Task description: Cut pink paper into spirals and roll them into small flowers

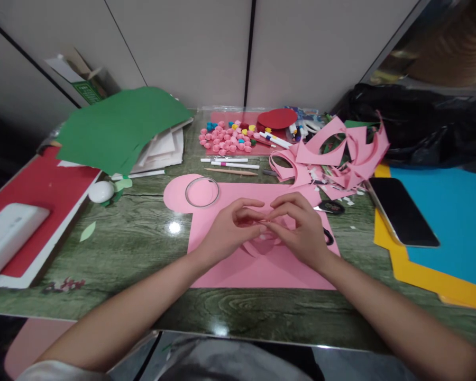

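Observation:
My left hand (235,227) and my right hand (299,227) meet over a pink paper sheet (222,270). Both pinch a curved piece of pink paper (256,248) between thumb and fingers, and the fingers hide much of it. Partly covered by my right hand, a pair of scissors with black handles (331,207) lies at the sheet's right edge. Beyond my left hand, a clear ring-shaped object (202,191) rests on a rounded pink paper shape (174,193).
Pink paper scraps (321,143) pile up at the back right. Small pink folded pieces (224,138) lie in a clear tray. A phone (403,211) sits on blue and yellow sheets (460,227). At left are green paper (122,127), a white device (14,233) and red paper (43,185).

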`<state>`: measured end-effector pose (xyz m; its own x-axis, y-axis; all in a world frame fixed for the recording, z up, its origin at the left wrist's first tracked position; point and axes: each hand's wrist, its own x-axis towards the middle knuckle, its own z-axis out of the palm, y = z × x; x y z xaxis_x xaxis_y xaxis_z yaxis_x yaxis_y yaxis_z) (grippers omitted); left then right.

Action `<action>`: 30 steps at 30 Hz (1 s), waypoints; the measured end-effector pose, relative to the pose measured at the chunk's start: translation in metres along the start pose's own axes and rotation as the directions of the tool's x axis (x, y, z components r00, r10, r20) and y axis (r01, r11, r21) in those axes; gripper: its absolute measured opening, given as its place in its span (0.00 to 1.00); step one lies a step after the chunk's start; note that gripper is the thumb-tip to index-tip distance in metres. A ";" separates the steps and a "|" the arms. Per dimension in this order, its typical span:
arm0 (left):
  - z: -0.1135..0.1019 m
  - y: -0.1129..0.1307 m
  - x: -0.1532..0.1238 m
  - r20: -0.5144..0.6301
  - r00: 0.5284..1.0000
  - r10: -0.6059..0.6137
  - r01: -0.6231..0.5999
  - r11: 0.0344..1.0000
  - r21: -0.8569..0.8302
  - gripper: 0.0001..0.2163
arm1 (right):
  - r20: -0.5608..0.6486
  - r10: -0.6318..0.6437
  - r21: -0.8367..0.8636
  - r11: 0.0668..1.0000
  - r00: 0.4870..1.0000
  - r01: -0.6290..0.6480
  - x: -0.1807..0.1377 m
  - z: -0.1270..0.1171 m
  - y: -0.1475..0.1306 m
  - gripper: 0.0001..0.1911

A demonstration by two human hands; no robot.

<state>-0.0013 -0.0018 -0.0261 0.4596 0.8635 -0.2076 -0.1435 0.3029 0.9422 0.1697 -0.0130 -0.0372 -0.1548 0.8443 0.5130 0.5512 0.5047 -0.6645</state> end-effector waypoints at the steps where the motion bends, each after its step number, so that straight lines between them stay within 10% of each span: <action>1: 0.000 0.000 0.000 0.000 1.000 0.006 -0.006 1.000 0.008 0.18 | 0.002 0.002 0.002 1.000 1.000 -0.002 0.001 0.000 0.000 0.02; 30: -0.005 -0.001 0.001 0.082 0.996 -0.036 0.044 0.994 -0.098 0.17 | 0.067 -0.129 0.034 0.991 0.989 0.127 -0.001 0.000 -0.006 0.06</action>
<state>-0.0054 0.0010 -0.0285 0.5351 0.8159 -0.2191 -0.2081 0.3786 0.9019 0.1666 -0.0172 -0.0338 -0.2796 0.7823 0.5567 0.4992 0.6137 -0.6117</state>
